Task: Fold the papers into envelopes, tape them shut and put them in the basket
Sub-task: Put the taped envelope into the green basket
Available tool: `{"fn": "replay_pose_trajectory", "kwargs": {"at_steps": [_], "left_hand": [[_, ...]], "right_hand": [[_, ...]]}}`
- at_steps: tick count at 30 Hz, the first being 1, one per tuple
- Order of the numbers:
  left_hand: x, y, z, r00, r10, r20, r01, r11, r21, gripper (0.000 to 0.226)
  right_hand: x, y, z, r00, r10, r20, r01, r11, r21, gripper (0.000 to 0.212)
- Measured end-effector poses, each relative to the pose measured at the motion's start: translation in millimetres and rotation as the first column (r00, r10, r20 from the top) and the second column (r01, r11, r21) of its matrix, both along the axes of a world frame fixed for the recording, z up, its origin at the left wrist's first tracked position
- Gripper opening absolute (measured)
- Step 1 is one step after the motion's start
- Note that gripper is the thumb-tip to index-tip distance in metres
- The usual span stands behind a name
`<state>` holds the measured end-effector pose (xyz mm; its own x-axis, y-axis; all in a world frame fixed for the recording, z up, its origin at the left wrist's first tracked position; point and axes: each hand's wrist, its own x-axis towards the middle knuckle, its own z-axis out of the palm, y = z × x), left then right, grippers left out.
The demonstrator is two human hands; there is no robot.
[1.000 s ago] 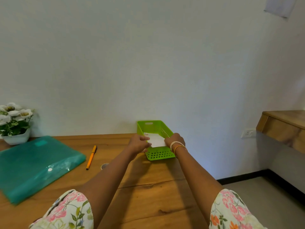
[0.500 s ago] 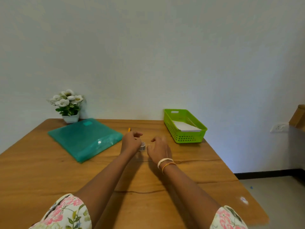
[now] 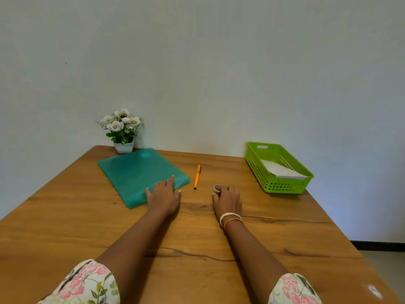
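Observation:
A green plastic basket point(image 3: 282, 187) stands at the table's far right with white folded paper point(image 3: 279, 170) lying inside it. A teal plastic folder point(image 3: 135, 172) lies at the left middle of the table. My left hand point(image 3: 163, 196) rests on the folder's near right corner with its fingers straight. A small tape roll point(image 3: 217, 188) sits on the table in front of my right hand point(image 3: 228, 199), whose curled fingers and thumb hold it. No loose paper shows outside the folder.
An orange pen point(image 3: 197, 177) lies between the folder and the tape roll. A white pot of white flowers point(image 3: 122, 130) stands at the back against the wall. The wooden table's point(image 3: 197, 249) right edge drops off just beyond the basket.
Both hands left the paper in the basket and drew back to the table's middle. The left hand then slid left onto the folder; the right stayed at the tape roll.

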<state>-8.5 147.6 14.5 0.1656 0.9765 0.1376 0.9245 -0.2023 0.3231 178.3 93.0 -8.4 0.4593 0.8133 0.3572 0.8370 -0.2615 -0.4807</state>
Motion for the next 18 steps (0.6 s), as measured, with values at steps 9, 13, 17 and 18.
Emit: {"fn": "replay_pose_trajectory", "kwargs": {"at_steps": [9, 13, 17, 18], "left_hand": [[-59.9, -16.8, -13.1, 0.991, -0.014, 0.134, -0.002, 0.993, 0.116, 0.04], [-72.7, -25.1, -12.4, 0.982, 0.0, 0.191, -0.031, 0.987, 0.16, 0.033], [-72.1, -27.7, -13.4, 0.98, 0.045, 0.192, -0.08, 0.98, 0.18, 0.031], [-69.2, -28.3, -13.3, 0.981, 0.074, 0.182, -0.109, 0.976, 0.188, 0.031]], "right_hand": [[21.5, 18.9, 5.9, 0.997, -0.034, -0.068, 0.038, 0.998, 0.05, 0.021], [28.9, 23.5, 9.9, 0.987, -0.062, -0.146, 0.067, 0.997, 0.029, 0.042], [41.1, 29.0, 8.9, 0.981, -0.07, -0.18, 0.071, 0.997, 0.002, 0.051], [43.9, 29.9, 8.5, 0.981, -0.074, -0.179, 0.075, 0.997, -0.003, 0.051]]}}
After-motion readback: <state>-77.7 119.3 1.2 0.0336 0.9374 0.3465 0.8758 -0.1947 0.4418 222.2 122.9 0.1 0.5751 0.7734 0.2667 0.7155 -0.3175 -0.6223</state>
